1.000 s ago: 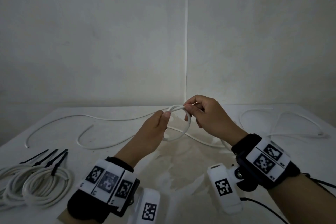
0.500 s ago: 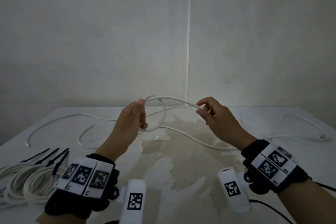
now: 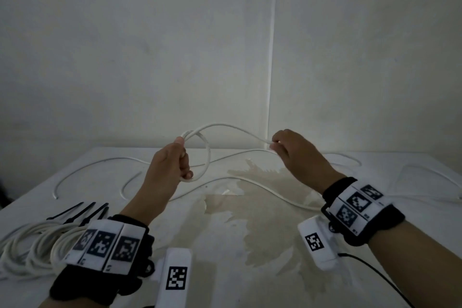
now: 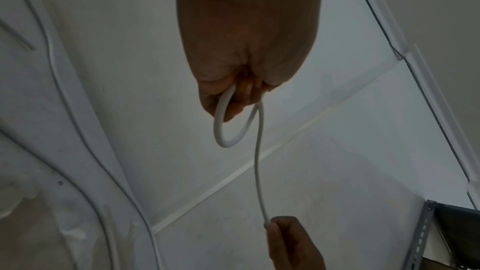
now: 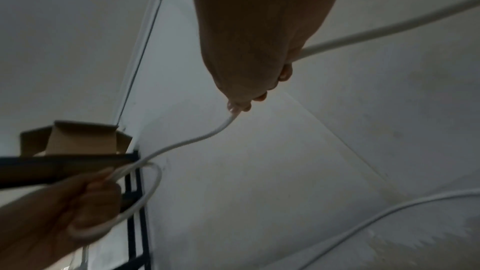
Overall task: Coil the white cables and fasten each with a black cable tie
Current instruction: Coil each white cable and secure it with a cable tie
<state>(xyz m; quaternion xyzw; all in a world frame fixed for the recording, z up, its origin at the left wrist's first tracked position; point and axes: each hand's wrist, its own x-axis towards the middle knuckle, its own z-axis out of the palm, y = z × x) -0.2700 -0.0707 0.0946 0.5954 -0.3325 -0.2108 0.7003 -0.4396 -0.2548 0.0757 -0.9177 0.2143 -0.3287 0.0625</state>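
Observation:
A long white cable (image 3: pixel 232 127) runs between my two hands above the table. My left hand (image 3: pixel 175 160) grips one small loop (image 3: pixel 207 157) of it, seen hanging from the fist (image 4: pixel 223 128) in the left wrist view. My right hand (image 3: pixel 287 147) pinches the cable further along (image 5: pixel 233 112), about a forearm's length to the right. The rest of that cable (image 3: pixel 270 190) trails over the table. Several black cable ties (image 3: pixel 82 210) lie at the left, beside coiled white cables (image 3: pixel 32 245).
The white table (image 3: pixel 225 245) has a pale brown stain in its middle. A second loose white cable (image 3: pixel 95 165) curves across the far left, and more cable (image 3: pixel 425 172) lies at the far right. A wall stands close behind. A black wire (image 3: pixel 375 272) leads from the right wrist camera.
My hands have moved apart: the left went left and up with the loop, the right slid rightward along the cable, which now arcs between them.

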